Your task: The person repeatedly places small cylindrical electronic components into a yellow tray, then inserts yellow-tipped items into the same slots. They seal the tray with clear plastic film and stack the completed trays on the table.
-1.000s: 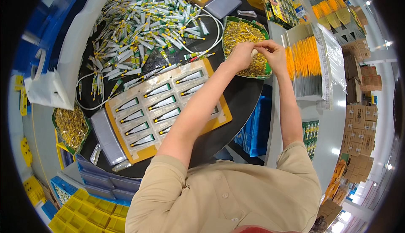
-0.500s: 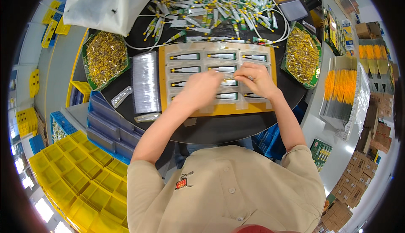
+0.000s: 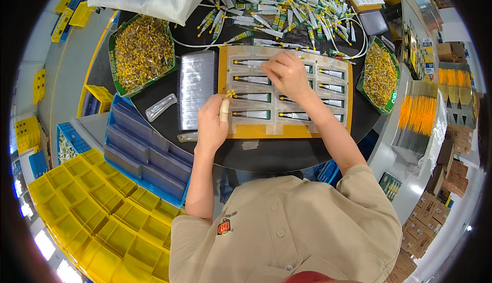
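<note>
My left hand (image 3: 212,121), a beige cover on one finger, is closed on a few small yellow caps (image 3: 231,94) at the left edge of an orange-yellow board (image 3: 246,131). Clear moulded pockets on this board hold rows of small white-and-green tubes (image 3: 254,97) with dark nozzles, several tipped in yellow. Over the upper middle pockets, my right hand (image 3: 288,75) has its fingertips pinched together and covers some tubes. Whatever it pinches is hidden.
Beyond the board lies a heap of loose tubes (image 3: 287,11). Green trays of yellow caps stand left (image 3: 143,52) and right (image 3: 380,73). A stack of clear plastic blisters (image 3: 197,91) sits beside the board. Blue bins (image 3: 146,149) and yellow bins (image 3: 97,211) flank my left side.
My left hand has drawn back from the middle pockets to the board's left edge, showing yellow caps. My right hand has moved up and left in the pockets. The whole view has shifted slightly.
</note>
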Demonstrator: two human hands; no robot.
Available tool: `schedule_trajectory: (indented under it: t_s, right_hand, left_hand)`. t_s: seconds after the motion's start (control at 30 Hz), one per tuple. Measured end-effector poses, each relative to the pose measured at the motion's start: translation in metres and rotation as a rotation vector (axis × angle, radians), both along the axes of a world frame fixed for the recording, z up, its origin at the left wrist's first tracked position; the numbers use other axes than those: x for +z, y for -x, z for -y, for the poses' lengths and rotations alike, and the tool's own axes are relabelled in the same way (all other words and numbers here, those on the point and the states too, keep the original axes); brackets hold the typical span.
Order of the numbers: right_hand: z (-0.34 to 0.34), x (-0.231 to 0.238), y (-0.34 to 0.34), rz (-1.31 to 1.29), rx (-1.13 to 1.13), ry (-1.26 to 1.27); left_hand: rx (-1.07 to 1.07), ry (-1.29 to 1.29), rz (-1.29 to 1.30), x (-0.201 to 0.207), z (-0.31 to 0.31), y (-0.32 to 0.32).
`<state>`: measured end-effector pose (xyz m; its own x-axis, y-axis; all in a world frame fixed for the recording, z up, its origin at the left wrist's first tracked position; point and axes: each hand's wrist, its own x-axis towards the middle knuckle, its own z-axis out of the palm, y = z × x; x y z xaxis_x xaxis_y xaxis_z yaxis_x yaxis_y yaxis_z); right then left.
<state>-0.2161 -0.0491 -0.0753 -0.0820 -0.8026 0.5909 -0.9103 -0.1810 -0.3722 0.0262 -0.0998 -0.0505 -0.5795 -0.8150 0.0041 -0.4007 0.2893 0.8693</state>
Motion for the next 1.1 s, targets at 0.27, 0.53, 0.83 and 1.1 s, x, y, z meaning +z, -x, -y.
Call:
schedule_trajectory:
  t_s: [0.27,0.53,0.83,1.1]
  right_hand:
    - [-0.028,0.002,-0.004,-0.021,-0.059,-0.038]
    - [-0.062,0.001,0.074,-0.035,-0.194,-0.101]
    - [-0.092,0.003,0.067,-0.025,-0.078,-0.109]
    - [-0.1,0.032,0.034,0.16,0.144,-0.118]
  left_hand:
    - [-0.077,0.185,-0.106,-0.005,0.007,0.031]
    - [-0.339,0.424,0.033,-0.008,0.008,0.069]
    - [-0.322,0.255,0.034,0.001,-0.009,0.091]
    - [-0.526,0.129,0.16,0.02,-0.033,0.115]
